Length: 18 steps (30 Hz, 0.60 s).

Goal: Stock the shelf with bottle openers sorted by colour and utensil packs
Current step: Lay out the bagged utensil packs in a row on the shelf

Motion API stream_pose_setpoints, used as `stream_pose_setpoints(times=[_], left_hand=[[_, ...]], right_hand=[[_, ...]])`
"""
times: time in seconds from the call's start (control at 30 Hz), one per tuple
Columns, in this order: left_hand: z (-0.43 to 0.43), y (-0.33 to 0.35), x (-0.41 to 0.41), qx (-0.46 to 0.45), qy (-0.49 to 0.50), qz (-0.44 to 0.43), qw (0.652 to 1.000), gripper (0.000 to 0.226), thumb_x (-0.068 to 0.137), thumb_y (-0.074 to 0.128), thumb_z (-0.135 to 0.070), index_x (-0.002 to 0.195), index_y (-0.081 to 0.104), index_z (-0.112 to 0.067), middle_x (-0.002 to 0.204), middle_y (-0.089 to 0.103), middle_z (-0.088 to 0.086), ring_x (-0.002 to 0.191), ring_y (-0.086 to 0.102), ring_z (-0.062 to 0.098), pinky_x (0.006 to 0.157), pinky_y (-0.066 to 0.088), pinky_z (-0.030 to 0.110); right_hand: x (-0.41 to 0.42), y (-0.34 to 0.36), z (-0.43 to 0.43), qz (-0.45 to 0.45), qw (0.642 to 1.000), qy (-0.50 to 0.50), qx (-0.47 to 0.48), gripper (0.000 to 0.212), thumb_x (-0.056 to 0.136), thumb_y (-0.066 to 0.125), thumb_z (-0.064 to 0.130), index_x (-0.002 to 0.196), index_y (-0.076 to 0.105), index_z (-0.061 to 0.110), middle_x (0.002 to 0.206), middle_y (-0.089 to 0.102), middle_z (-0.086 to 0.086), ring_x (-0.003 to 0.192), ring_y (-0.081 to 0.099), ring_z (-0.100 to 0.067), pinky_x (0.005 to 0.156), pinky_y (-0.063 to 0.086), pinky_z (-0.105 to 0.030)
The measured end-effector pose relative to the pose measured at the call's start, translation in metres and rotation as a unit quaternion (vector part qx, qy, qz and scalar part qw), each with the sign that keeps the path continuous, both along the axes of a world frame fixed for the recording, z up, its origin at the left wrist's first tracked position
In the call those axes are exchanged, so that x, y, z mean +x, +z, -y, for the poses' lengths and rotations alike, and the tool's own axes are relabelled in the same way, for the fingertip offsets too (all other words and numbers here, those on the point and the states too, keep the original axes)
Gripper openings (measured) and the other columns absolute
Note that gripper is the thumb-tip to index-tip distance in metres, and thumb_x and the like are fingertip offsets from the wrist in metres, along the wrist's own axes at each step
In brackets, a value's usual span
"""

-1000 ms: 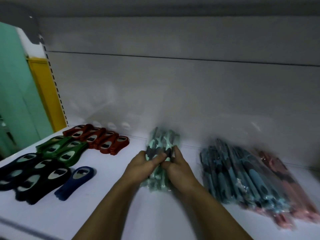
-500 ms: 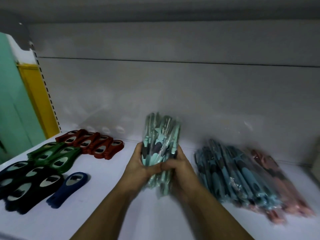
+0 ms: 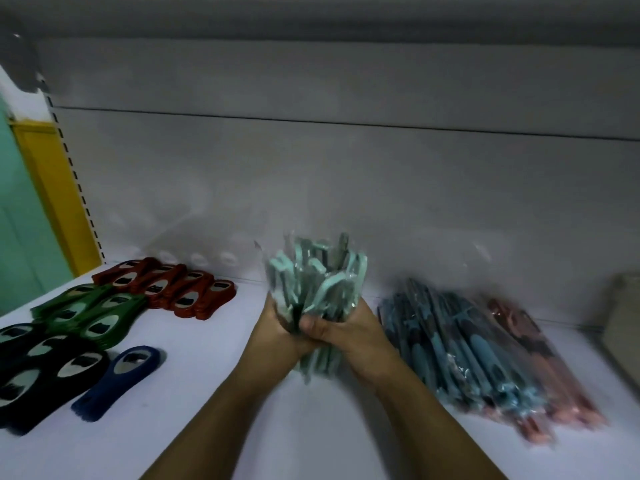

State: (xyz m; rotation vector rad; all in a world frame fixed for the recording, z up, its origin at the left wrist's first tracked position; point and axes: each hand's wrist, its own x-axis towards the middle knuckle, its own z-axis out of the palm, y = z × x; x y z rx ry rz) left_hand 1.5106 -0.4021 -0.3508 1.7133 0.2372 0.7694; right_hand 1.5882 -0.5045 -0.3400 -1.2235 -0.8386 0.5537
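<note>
Gripping from both sides at lower centre of the frame, the left hand point(image 3: 277, 327) and right hand point(image 3: 349, 332) curl round the lower half of a bundle of mint-green utensil packs point(image 3: 318, 282), held upright over the white shelf point(image 3: 207, 410). To do this well, I'd square the pack ends together, then lay the bundle flat in the bare gap, parallel to the blue utensil packs point(image 3: 460, 344) at right without overlapping them. Farther left, the bottle openers point(image 3: 93, 313) lie grouped by colour, red at the back.
</note>
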Motion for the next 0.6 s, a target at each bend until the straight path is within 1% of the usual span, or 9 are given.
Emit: stream_pose_setpoints(times=[0.07, 0.13, 0.23, 0.33, 0.43, 0.5, 0.53, 0.57, 0.6], left_hand=[[-0.003, -0.007, 0.007, 0.003, 0.024, -0.003, 1.0, 0.048, 0.072, 0.074, -0.01, 0.118, 0.061, -0.01, 0.108, 0.073, -0.005, 0.105, 0.067, 0.008, 0.09, 0.055, 0.028], [-0.006, -0.01, 0.004, 0.001, 0.018, -0.013, 1.0, 0.058, 0.076, 0.076, -0.02, 0.129, 0.054, -0.015, 0.119, 0.068, 0.001, 0.113, 0.064, 0.015, 0.098, 0.052, 0.042], [-0.007, -0.018, 0.002, 0.026, 0.016, -0.073, 0.997, 0.058, 0.078, 0.073, -0.027, 0.131, 0.05, -0.028, 0.12, 0.067, -0.007, 0.112, 0.064, 0.009, 0.097, 0.052, 0.04], [-0.002, -0.015, 0.0, 0.045, 0.058, -0.138, 0.988, 0.036, 0.084, 0.064, -0.047, 0.117, 0.052, -0.036, 0.101, 0.07, -0.01, 0.09, 0.069, 0.004, 0.084, 0.058, 0.035], [0.004, -0.005, -0.004, 0.029, 0.126, -0.168, 0.977, 0.035, 0.093, 0.041, -0.06, 0.107, 0.049, -0.029, 0.088, 0.065, -0.007, 0.079, 0.066, 0.011, 0.072, 0.053, 0.032], [0.004, -0.002, -0.007, 0.043, 0.148, -0.182, 0.971, 0.046, 0.095, 0.024, -0.062, 0.11, 0.049, -0.026, 0.094, 0.063, -0.002, 0.088, 0.061, 0.02, 0.078, 0.043, 0.033], [0.002, -0.002, -0.009, 0.058, 0.151, -0.204, 0.966, 0.045, 0.098, 0.022, -0.058, 0.113, 0.049, -0.025, 0.099, 0.062, 0.001, 0.092, 0.058, 0.023, 0.082, 0.04, 0.034], [0.0, -0.002, -0.011, 0.067, 0.148, -0.232, 0.959, 0.04, 0.101, 0.024, -0.052, 0.116, 0.049, -0.024, 0.104, 0.06, 0.003, 0.096, 0.056, 0.025, 0.085, 0.039, 0.035], [-0.004, -0.004, -0.011, 0.084, 0.148, -0.264, 0.949, 0.035, 0.103, 0.027, -0.045, 0.12, 0.05, -0.024, 0.111, 0.061, 0.005, 0.101, 0.055, 0.027, 0.09, 0.04, 0.036]], right_hand=[[0.001, -0.007, -0.006, -0.038, 0.999, -0.003, -0.011, 0.074, 0.056, 0.09, 0.031, 0.119, 0.061, 0.006, 0.109, 0.072, -0.008, 0.103, 0.068, -0.024, 0.082, 0.054, -0.03], [-0.002, -0.012, -0.01, -0.081, 0.997, 0.0, -0.021, 0.072, 0.059, 0.091, 0.034, 0.119, 0.062, 0.007, 0.111, 0.071, -0.015, 0.105, 0.067, -0.032, 0.086, 0.054, -0.04], [-0.006, -0.011, -0.009, -0.105, 0.994, -0.002, -0.036, 0.072, 0.059, 0.091, 0.039, 0.119, 0.064, 0.01, 0.111, 0.071, -0.016, 0.106, 0.066, -0.035, 0.098, 0.049, -0.052], [-0.009, -0.006, -0.006, -0.121, 0.992, 0.001, -0.047, 0.066, 0.065, 0.087, 0.039, 0.12, 0.062, 0.013, 0.109, 0.072, -0.011, 0.103, 0.069, -0.029, 0.097, 0.05, -0.051], [-0.017, -0.007, -0.012, -0.157, 0.986, -0.025, -0.055, 0.081, 0.06, 0.083, 0.059, 0.125, 0.057, 0.019, 0.113, 0.071, -0.008, 0.104, 0.069, -0.028, 0.097, 0.051, -0.05], [-0.024, -0.004, -0.017, -0.202, 0.976, -0.037, -0.072, 0.084, 0.061, 0.071, 0.076, 0.126, 0.057, 0.025, 0.119, 0.069, -0.008, 0.108, 0.067, -0.029, 0.099, 0.048, -0.051], [-0.026, -0.005, -0.02, -0.197, 0.973, -0.064, -0.099, 0.084, 0.063, 0.061, 0.084, 0.125, 0.059, 0.028, 0.121, 0.068, -0.007, 0.111, 0.065, -0.029, 0.101, 0.047, -0.05], [-0.025, -0.006, -0.022, -0.142, 0.974, -0.096, -0.148, 0.084, 0.066, 0.05, 0.089, 0.125, 0.059, 0.03, 0.123, 0.066, -0.004, 0.116, 0.062, -0.027, 0.103, 0.044, -0.048], [-0.023, -0.007, -0.023, -0.039, 0.966, -0.127, -0.222, 0.076, 0.077, 0.04, 0.086, 0.125, 0.058, 0.03, 0.126, 0.061, -0.001, 0.121, 0.056, -0.025, 0.106, 0.039, -0.046]])
